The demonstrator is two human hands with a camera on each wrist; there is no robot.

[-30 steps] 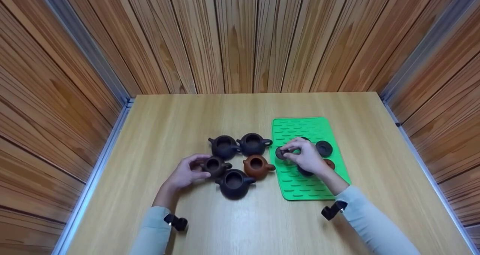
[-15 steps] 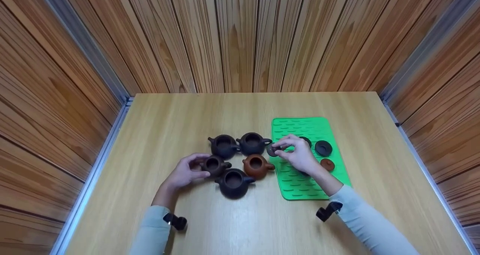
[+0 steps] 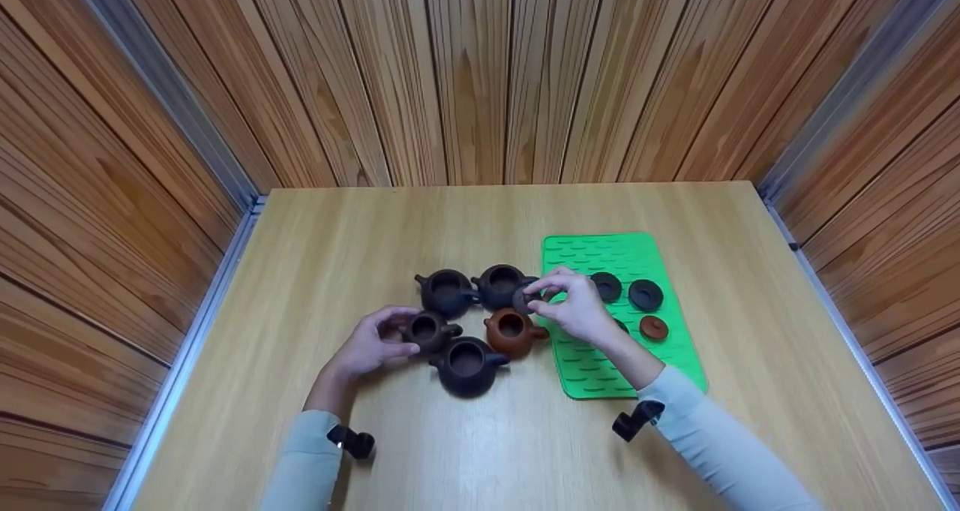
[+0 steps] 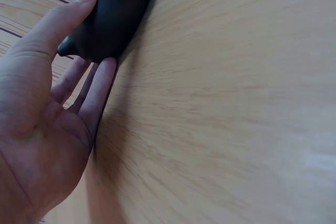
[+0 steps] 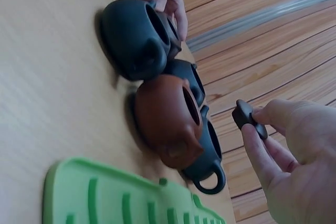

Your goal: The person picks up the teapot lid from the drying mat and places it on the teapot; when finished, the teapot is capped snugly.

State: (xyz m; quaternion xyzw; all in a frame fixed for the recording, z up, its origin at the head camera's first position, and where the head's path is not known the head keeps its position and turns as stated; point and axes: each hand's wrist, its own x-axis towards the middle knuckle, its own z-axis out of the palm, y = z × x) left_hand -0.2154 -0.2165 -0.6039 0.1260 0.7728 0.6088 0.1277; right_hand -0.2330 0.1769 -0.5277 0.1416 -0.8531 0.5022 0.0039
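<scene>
My left hand (image 3: 371, 342) holds the small dark brown teapot (image 3: 426, 341) between thumb and fingers around its spout side. In the left wrist view the thumb lies on the pot's upper side and the fingers reach under its lower side. A small dark lid (image 5: 244, 115) is pinched in my right hand (image 3: 576, 310), raised off the table near the reddish-brown teapot (image 3: 512, 348). Two black teapots stand behind, one at the left (image 3: 444, 307) and one at the right (image 3: 499, 301). A larger black teapot (image 3: 466, 386) stands in front. All show uncovered openings.
A green textured mat (image 3: 600, 380) lies at the right of the pots. On it rest two black lids (image 3: 606, 287) and a reddish-brown lid (image 3: 654, 329); another dark lid is mostly hidden by the right arm. Wooden panels rise behind the table (image 3: 352, 226).
My right hand has carried the dark lid leftward from over the mat to beside the teapots, uncovering more lids on the mat. The left hand has stayed on the small teapot.
</scene>
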